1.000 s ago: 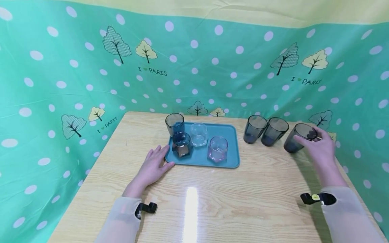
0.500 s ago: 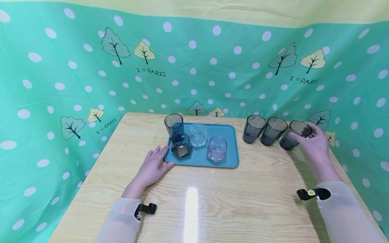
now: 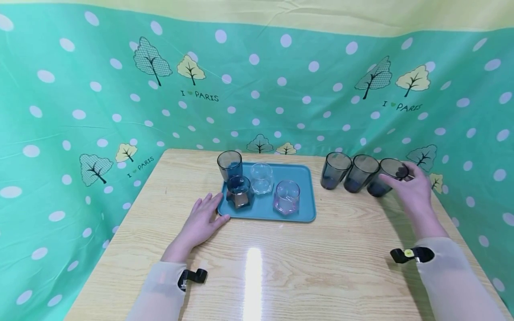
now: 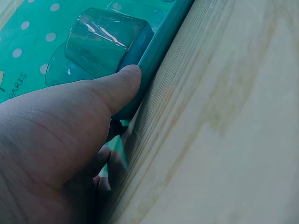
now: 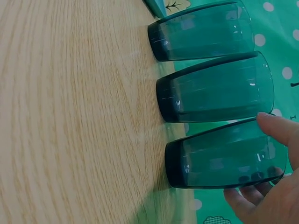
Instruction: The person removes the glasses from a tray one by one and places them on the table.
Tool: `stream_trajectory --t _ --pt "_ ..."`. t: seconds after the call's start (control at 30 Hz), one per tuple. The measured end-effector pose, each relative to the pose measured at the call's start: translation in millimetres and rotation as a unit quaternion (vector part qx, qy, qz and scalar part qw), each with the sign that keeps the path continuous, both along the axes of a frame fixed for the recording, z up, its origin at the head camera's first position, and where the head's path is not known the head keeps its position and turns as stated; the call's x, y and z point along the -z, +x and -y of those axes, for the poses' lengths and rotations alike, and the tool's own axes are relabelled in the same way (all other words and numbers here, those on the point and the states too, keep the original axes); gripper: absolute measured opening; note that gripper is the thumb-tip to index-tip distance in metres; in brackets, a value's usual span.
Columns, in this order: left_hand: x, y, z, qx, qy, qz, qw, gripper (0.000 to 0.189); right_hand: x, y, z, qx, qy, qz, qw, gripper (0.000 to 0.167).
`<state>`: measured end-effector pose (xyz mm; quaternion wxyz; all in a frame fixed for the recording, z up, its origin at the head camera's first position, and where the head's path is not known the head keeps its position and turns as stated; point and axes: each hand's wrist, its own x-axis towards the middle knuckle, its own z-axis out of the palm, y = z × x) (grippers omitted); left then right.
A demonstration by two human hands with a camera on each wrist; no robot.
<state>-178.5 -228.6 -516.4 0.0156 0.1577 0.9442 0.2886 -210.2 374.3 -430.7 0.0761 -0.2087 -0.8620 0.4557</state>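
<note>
End tall glass (image 5: 219,156) pinched near rim by right hand (image 3: 417,191), stood upright at row's right end. Left hand (image 3: 201,222) laid at tray (image 3: 304,196) corner, fingers spread. Light grip advised; base best kept level, neighbouring glass (image 5: 215,93) not knocked.

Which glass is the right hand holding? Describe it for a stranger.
On the wooden table, right of the blue tray, three tall smoky glasses form a row. Pick the end glass farthest from the tray, the only one gripped by the right hand.
</note>
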Motion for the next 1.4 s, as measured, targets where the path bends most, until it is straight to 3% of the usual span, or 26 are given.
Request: stream_trajectory --t 0.43,0.77,1.07,1.23,1.4 --pt "0.8 0.4 1.3 0.002 0.002 -0.003 1.0 0.085 -1.7 1.1 0.2 -0.004 -0.013 0.01 0.9999 0.11" --pt "0.7 0.0 1.1 0.002 0.001 0.007 1.0 0.084 -7.9 4.8 -1.2 -0.034 -0.018 0.001 0.9993 0.126" --pt "0.5 -0.7 2.5 0.004 -0.001 -0.002 1.0 0.085 -44.1 8.5 32.2 -0.038 0.02 -0.075 0.9962 0.117" --pt "1.7 -1.2 2.7 0.005 -0.002 -0.001 1.0 0.085 -64.9 7.3 68.4 -0.066 0.028 -0.109 0.9915 0.113" --pt "3.0 -1.6 3.0 0.006 -0.005 0.001 1.0 0.085 -75.1 3.2 103.9 -0.102 0.025 -0.136 0.985 0.112"
